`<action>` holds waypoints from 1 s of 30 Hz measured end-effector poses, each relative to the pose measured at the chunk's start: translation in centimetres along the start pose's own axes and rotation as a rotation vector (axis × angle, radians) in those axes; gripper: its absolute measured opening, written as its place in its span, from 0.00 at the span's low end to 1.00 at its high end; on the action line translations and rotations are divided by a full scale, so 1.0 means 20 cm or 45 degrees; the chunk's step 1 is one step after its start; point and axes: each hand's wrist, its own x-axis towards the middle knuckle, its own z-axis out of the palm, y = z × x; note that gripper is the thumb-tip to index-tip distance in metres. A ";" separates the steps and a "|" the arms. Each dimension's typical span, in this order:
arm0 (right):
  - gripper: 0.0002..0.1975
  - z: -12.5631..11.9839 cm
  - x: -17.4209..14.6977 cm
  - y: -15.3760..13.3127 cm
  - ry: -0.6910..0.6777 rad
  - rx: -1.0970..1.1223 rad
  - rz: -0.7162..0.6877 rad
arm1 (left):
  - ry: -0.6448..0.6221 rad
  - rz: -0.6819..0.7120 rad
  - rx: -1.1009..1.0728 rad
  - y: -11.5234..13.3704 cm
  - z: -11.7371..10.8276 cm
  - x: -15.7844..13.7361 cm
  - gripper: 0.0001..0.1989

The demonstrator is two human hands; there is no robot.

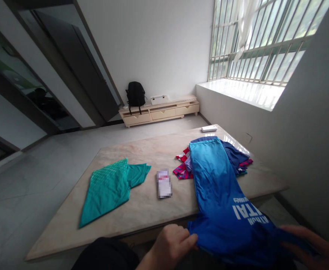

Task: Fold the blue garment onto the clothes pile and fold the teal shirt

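One blue jersey [217, 187] lies on the bench [142, 210], its long axis running from the clothes pile [187, 167] toward the person, printed end nearest. The left hand [171, 243] pinches its near hem shut. The right hand [313, 245] lies under the cloth, fingers spread. One green garment [111, 187] and one packet [163, 183] lie left of the jersey.

Daylight from barred window [262, 41], tabletop [153, 150] glare, edges seemingly warped

Glossy polished stone table [142, 210], slick blue synthetic jersey [217, 187], matt green cloth [108, 187]
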 end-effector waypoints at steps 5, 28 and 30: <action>0.18 0.06 0.68 -0.50 0.016 0.136 -0.152 | 0.014 0.024 0.006 -0.45 -0.03 0.30 0.10; 0.24 1.14 1.42 -0.08 -0.194 -0.342 -0.179 | -0.404 -0.440 -0.059 -0.94 0.83 0.55 0.31; 0.28 1.08 1.32 0.02 -0.179 -0.408 -0.078 | -0.382 -0.481 -0.073 -0.85 0.87 0.48 0.33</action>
